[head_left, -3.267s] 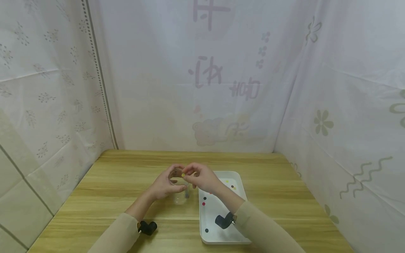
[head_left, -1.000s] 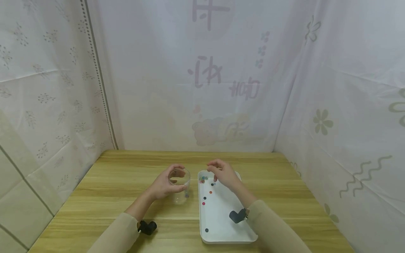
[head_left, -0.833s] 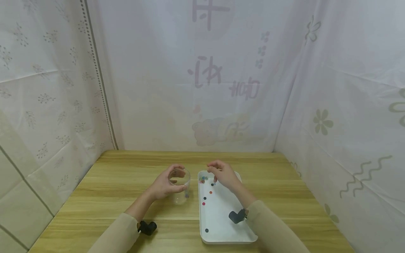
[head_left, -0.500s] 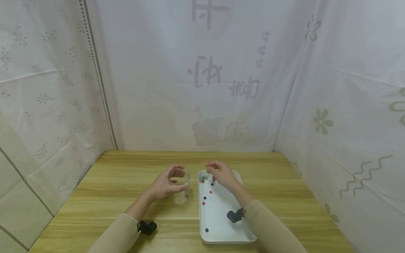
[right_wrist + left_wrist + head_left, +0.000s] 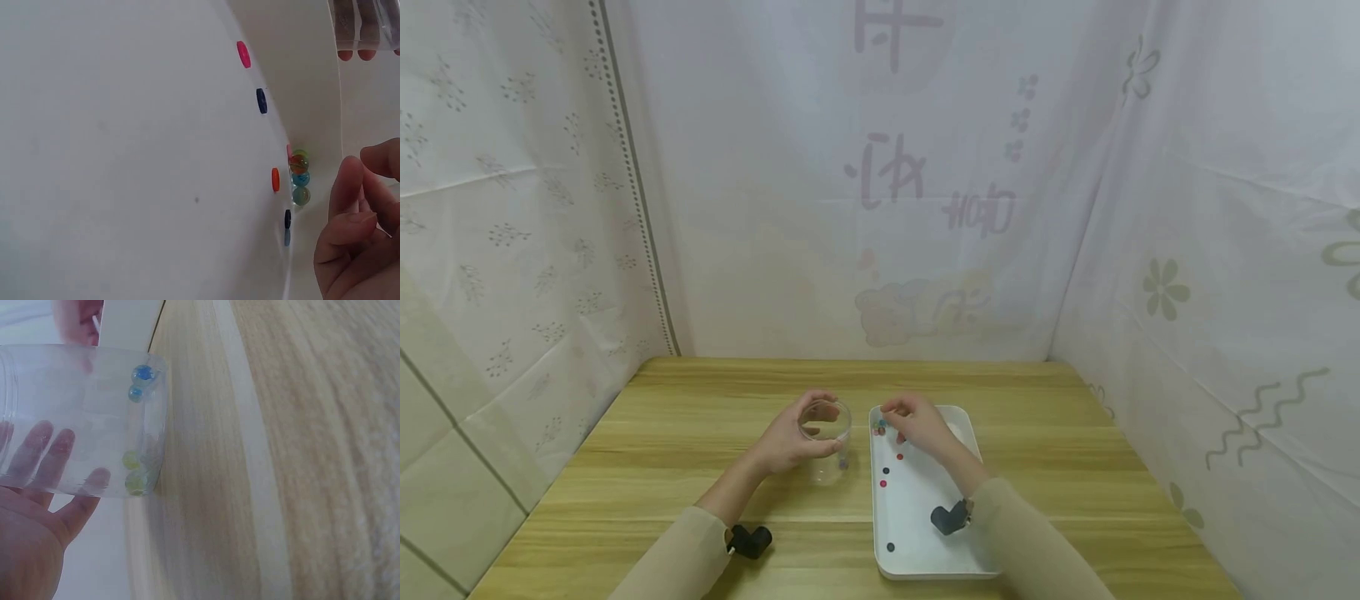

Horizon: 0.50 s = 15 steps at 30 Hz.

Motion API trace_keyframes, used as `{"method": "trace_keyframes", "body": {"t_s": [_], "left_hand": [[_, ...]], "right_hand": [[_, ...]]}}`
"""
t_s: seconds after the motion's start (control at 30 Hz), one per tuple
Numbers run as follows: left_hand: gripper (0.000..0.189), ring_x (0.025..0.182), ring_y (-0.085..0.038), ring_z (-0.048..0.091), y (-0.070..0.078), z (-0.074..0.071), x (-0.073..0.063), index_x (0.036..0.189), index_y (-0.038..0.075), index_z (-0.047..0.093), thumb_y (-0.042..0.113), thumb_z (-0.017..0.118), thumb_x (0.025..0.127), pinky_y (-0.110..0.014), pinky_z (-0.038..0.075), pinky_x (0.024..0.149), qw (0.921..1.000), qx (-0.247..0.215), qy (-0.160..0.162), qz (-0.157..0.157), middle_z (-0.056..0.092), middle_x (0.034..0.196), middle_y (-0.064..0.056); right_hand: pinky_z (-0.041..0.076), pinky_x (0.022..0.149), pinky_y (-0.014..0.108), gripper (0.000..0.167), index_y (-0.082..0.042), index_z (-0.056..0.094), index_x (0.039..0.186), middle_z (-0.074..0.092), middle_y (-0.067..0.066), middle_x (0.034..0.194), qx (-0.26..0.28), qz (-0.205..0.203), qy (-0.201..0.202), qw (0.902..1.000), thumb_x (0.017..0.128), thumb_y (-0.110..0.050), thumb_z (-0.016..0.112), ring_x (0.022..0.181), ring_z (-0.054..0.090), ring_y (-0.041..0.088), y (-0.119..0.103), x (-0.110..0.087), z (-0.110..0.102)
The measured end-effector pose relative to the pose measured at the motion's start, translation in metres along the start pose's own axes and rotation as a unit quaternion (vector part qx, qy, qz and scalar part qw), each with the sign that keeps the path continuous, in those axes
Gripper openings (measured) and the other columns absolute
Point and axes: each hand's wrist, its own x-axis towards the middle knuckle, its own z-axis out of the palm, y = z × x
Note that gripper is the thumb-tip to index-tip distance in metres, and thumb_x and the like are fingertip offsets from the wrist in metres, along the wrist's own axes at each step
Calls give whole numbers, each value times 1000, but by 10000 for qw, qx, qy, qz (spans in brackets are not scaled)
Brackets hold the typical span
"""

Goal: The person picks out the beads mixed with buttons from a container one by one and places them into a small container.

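Note:
My left hand (image 5: 786, 442) grips a clear plastic cup (image 5: 827, 468) from its left side, thumb in front and fingers behind. At the cup's bottom lie blue marbles (image 5: 142, 374) and yellow-green marbles (image 5: 130, 460), shown in the left wrist view. To the right is a white tray (image 5: 925, 533). Over its far left part hovers my right hand (image 5: 925, 427), fingers bent, thumb and fingertip close together, with no object visible between them. Several glass marbles (image 5: 300, 178) cluster in the tray's far left corner, just beyond those fingertips.
Small flat button-like discs lie along the tray's left side: an orange disc (image 5: 900, 457), a dark disc (image 5: 886, 471), a pink disc (image 5: 883, 483) and a dark disc (image 5: 891, 547) nearer the front. The wooden table (image 5: 700, 417) is enclosed by pale curtains (image 5: 775, 250).
Earlier my right hand pinched a small yellow thing at the cup's mouth. It then moved over the tray, and lately has shifted left toward the corner marbles. My left hand stayed on the cup.

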Motion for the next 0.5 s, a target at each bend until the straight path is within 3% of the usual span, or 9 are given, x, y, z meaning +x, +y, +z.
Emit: {"method": "trace_keyframes", "body": {"t_s": [0.5], "left_hand": [[75, 140, -43, 61, -1, 0, 0, 154, 4, 48, 22, 87, 93, -71, 50, 113, 9999, 88, 65, 44, 63, 148, -30]], "right_hand": [[52, 64, 28, 19, -10, 76, 123, 73, 6, 98, -267, 133, -274, 9992, 104, -13, 71, 65, 65, 15, 18, 1, 9]]}}
